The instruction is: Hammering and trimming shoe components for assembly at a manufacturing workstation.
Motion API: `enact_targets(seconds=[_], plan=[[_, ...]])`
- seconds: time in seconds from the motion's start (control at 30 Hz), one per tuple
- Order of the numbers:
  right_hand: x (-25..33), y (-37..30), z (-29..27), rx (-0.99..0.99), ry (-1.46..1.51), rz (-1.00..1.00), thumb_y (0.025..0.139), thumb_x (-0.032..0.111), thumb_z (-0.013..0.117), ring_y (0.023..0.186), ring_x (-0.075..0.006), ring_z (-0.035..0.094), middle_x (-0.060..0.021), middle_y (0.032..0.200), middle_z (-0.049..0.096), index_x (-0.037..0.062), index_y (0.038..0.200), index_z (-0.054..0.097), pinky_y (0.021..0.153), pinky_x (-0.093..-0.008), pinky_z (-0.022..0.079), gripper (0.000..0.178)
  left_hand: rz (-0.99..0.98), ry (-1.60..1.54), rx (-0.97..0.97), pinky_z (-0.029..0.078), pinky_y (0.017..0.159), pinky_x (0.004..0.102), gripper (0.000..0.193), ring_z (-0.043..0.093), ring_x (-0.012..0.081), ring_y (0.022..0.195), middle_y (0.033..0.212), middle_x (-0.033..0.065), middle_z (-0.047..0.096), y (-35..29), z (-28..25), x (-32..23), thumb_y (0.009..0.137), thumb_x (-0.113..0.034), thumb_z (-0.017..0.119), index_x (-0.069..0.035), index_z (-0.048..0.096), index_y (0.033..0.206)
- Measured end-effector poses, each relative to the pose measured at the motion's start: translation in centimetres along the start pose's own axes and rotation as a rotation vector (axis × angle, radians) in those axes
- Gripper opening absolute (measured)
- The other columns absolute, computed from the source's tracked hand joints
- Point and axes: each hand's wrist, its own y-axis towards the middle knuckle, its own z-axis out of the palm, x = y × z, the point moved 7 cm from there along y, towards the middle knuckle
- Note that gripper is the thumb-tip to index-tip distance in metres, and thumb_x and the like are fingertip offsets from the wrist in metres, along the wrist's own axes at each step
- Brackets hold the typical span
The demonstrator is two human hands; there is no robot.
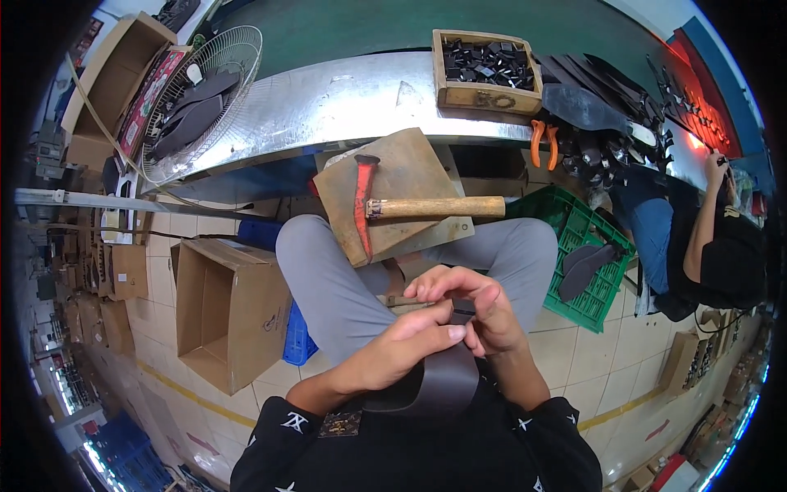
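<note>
In front of my chest I hold a dark brown, curved shoe sole (453, 379), its wide part bending down against my shirt. My left hand (410, 338) is closed on it, the thumb pressed near its upper end. A small black block (462, 311) sits at that end, between my hands; whether it is fixed there I cannot tell. My right hand (490, 316) curls around the block from the right, fingers bent onto it. Beyond my hands, a hammer (434, 207) with a red head and wooden handle lies on a worn square board (336, 197) by my knees.
A wooden box (443, 94) of small black pieces stands on the metal bench (328, 102). Orange-handled pincers (537, 143) hang at its edge. Left are a wire basket (238, 102) of soles and a cardboard box (254, 328); right, a green crate (602, 307) and a co-worker (709, 254).
</note>
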Motion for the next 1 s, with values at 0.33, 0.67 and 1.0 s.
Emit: enact_targets(seconds=[0.33,0.67,1.0], plan=[[5.7,-2.3,-11.3,-0.612,-0.573,-0.100,0.101,0.022,0.052,0.077,-0.0109,0.054,-0.0064,0.084,0.064,-0.0004,0.084,0.061,0.070,-0.0254,0.042,0.030,0.796,0.656,-0.842,0.049,0.082,0.0332,0.030,0.060,0.0183,0.090,0.097,0.0120,0.064,-6.9,-13.1,-13.3,0.101,-0.030,0.047,-0.003,0.059,0.098],[28.6,0.2,-24.1,-0.826,-2.570,-0.501,0.088,0.034,0.065,0.121,-0.0304,0.049,-0.0083,0.125,0.056,0.0109,0.116,0.060,0.096,-0.0500,0.038,0.036,1.070,1.206,-2.064,0.022,0.117,0.0452,0.082,0.028,0.0422,0.141,0.151,0.0295,0.030,-20.7,-32.9,-23.4,0.093,-0.042,0.064,0.007,0.026,0.147],[29.3,3.8,-28.8,-0.450,-2.370,0.231,0.086,0.020,0.068,0.131,-0.0320,0.043,-0.0071,0.143,0.041,0.0179,0.129,0.053,0.093,-0.0638,0.040,0.046,0.935,1.517,-1.460,0.017,0.117,0.0509,0.056,0.018,0.0404,0.146,0.158,0.0183,0.026,-7.5,-18.8,-17.8,0.097,-0.026,0.058,-0.006,0.040,0.145]])
